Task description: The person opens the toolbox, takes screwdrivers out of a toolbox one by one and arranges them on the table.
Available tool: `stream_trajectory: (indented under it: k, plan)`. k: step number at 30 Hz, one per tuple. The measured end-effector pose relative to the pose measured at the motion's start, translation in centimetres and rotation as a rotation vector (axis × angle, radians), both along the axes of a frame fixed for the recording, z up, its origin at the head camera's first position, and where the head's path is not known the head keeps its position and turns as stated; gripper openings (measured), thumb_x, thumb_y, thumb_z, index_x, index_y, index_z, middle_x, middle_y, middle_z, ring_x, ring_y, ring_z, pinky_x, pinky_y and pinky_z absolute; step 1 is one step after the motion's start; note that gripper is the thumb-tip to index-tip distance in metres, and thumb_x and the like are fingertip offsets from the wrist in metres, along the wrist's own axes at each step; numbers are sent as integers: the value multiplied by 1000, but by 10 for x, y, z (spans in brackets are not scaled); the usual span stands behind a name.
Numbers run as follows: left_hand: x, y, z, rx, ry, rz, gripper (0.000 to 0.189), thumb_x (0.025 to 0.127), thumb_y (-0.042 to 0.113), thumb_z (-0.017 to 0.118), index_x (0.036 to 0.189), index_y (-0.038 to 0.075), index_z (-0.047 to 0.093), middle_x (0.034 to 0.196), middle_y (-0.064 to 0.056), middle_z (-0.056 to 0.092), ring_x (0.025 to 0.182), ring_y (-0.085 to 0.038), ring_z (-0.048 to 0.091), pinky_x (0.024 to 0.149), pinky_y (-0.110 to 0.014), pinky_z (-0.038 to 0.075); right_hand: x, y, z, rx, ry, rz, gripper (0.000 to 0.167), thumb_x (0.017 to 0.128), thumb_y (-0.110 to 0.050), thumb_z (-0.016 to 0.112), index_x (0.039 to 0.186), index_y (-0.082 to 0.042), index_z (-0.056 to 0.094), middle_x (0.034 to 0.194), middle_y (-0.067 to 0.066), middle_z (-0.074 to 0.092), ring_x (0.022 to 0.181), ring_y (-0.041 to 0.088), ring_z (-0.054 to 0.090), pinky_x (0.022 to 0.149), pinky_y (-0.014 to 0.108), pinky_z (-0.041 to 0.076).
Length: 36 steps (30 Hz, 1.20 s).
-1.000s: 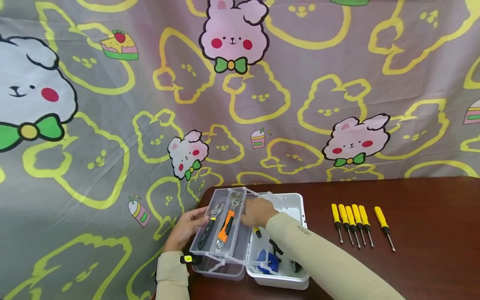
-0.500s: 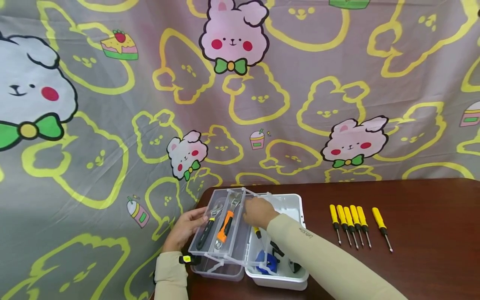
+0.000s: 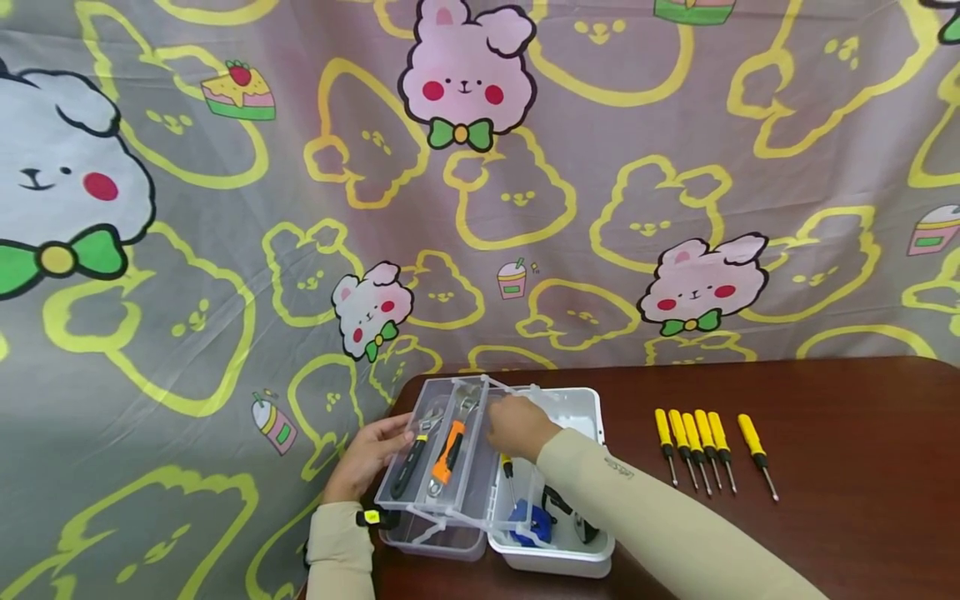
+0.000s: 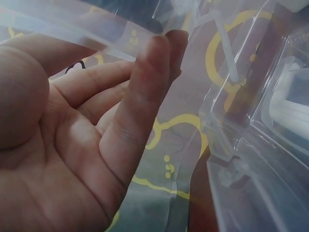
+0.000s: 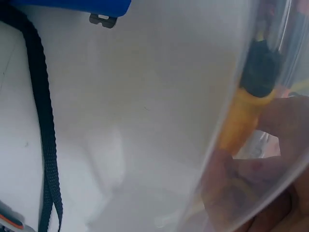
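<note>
Yellow screwdriver points tip toward me, handle pinched by my right hand; my left hand holds the tray.

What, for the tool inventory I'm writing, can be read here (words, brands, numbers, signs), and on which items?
No text reads for certain.
Right sleeve: small dark lettering, perhaps starting "Let", too small to read.
Black-handled wrench: any marking too small to read.
Yellow tag on the left wrist: too small.
Yellow-handled screwdriver in the right hand: none made out.
</note>
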<state>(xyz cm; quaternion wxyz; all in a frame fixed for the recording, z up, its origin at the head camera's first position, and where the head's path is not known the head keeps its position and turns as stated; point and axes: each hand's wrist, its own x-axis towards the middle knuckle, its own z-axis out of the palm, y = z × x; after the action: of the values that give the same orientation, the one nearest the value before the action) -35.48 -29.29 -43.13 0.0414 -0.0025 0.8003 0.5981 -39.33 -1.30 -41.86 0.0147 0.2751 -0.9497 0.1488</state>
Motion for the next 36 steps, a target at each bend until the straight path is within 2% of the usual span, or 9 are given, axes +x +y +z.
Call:
stream_trajectory:
  k: [7,10,13,20,28,36]
  plan:
    - [-2,-1,-2,0,0,7,50,92,23,70,136,5,56,117,-14,64,95,-27,64,78,-38,53,11,1,8,23,33,11,24,79,-28,77,79,-7,66,74,4,61,69,20,60,66,36,52]
    - [-2,-1,-3,-1,1,4,51,91,24,70,136,5,56,118,-14,64,96,-27,64,79,-38,53,15,1,11,27,25,3,23,79,-26,77,83,-6,67,76,5,62,72,21,61,67,36,52]
    - [-2,-2,-3,-1,3,3,52,90,25,71,136,5,56,117,-14,64,96,-27,64,79,-38,53,17,1,11,27,27,3,21,79,-24,76,84,-6,67,74,4,60,70,19,60,65,35,52]
    - [-2,-2,-2,-13,2,19,54,88,27,73,135,5,58,116,-13,64,95,-26,64,78,-39,53,21,0,7,1,62,12,17,79,-19,73,74,-8,62,65,2,55,60,17,54,58,34,49]
    - [-1,-1,-1,-30,-9,43,53,89,28,72,135,5,58,117,-13,64,94,-25,64,78,-38,53,23,-3,3,-9,80,-2,15,76,-17,73,71,-8,62,65,2,57,58,18,54,57,35,49]
    - [0,-1,-1,-18,-2,30,52,90,26,72,135,5,58,116,-13,64,94,-26,64,77,-39,53,23,-4,3,-22,61,-15,13,76,-15,73,71,-9,62,64,2,55,57,17,52,55,33,47]
